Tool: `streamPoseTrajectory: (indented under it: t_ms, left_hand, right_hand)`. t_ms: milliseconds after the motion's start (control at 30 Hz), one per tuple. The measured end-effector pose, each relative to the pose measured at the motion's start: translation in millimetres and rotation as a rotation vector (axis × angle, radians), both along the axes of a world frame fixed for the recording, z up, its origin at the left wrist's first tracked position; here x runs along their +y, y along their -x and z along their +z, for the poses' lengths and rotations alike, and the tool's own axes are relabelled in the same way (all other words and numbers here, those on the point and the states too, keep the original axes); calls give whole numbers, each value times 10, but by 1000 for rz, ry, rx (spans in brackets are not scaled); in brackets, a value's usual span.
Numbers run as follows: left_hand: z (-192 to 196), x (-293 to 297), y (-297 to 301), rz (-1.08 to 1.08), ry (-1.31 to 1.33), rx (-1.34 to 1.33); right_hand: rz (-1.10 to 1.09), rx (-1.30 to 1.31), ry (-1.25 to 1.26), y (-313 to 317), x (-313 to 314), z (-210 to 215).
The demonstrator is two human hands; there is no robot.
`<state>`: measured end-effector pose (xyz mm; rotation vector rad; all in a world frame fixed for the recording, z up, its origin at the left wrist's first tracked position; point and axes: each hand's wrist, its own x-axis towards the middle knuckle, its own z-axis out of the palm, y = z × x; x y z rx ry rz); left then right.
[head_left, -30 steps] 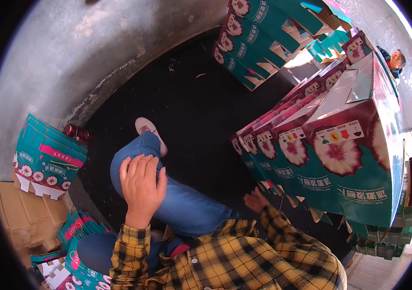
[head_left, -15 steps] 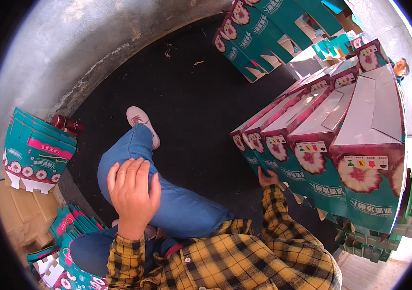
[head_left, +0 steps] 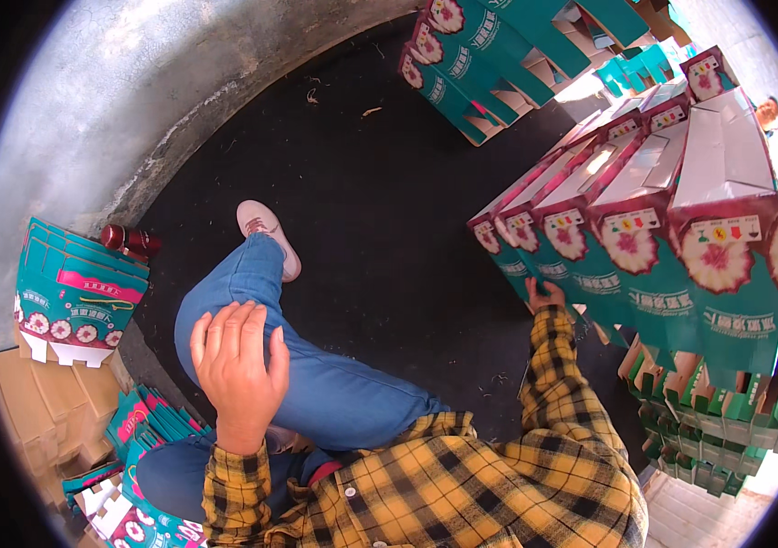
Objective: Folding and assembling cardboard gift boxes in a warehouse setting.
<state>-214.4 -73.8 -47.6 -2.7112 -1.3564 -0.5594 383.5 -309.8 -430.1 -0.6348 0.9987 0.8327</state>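
My left hand (head_left: 241, 365) rests palm down on my bent knee, over the blue jeans (head_left: 334, 379). Its fingers are stretched out, and nothing is in it. To the right, my right hand (head_left: 546, 296) is closed at the lower edge of a teal and maroon carton (head_left: 521, 265), with part of its fingers hidden against the board. That carton belongs to a slanting row of several like it. The largest, nearest carton (head_left: 727, 274) has pale flaps on top and a round flower-like picture on its side.
More teal cartons (head_left: 489, 59) stand at the far right. Green slotted cardboard pieces (head_left: 695, 438) are stacked below the row. On the left are flat teal cartons (head_left: 78, 297), a dark red cylinder (head_left: 129, 239) and brown cardboard (head_left: 56, 402). A grey wall (head_left: 133, 110) curves behind the dark floor (head_left: 380, 201).
My right hand and the row of cartons have shifted right and away from me. More of the green cardboard below shows. My left hand has stayed on the knee.
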Motion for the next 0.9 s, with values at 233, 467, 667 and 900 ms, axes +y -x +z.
streamPoseTrajectory:
  t_ms: [233, 467, 667, 900]
  left_hand:
    - [-208, -119, 107, 12, -37, 48]
    - [-313, -180, 183, 7, -50, -7]
    - [-331, -213, 349, 15, -56, -43]
    - [-291, -160, 347, 12, -55, -114]
  right_hand:
    - [5, -263, -48, -447, 216, -325]
    - [76, -243, -79, -1024, 160, -219]
    - [87, -277, -80, -1035, 300, -107]
    - [188, -339, -152, -1422, 293, 77]
